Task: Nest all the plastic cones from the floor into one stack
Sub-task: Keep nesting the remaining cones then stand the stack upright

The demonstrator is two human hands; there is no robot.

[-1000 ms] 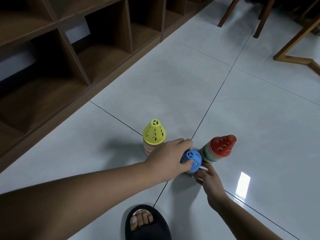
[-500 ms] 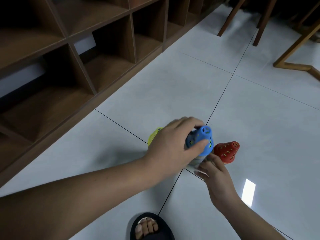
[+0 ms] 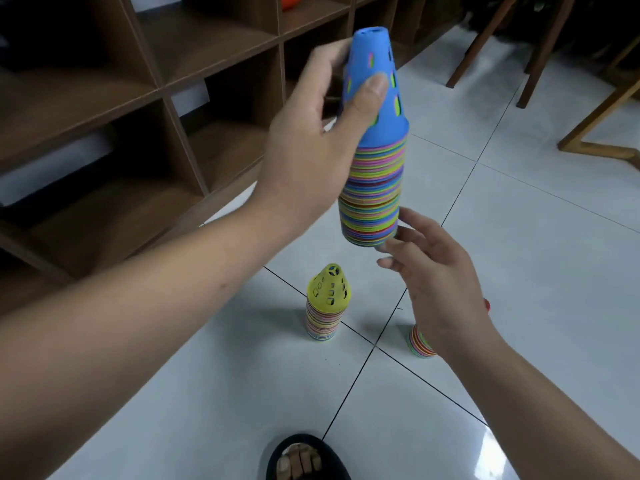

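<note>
While left hand (image 3: 304, 157) grips blue-topped stack (image 3: 377, 181), right hand (image 3: 440, 289), fingers loose, mostly hides red-topped stack (image 3: 417, 342).

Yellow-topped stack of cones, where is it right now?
Head view, lower centre: the yellow-topped stack stands on the floor, below the blue-topped stack the left hand holds, left of a third stack half hidden behind the right hand.

No readable text or labels.
</note>
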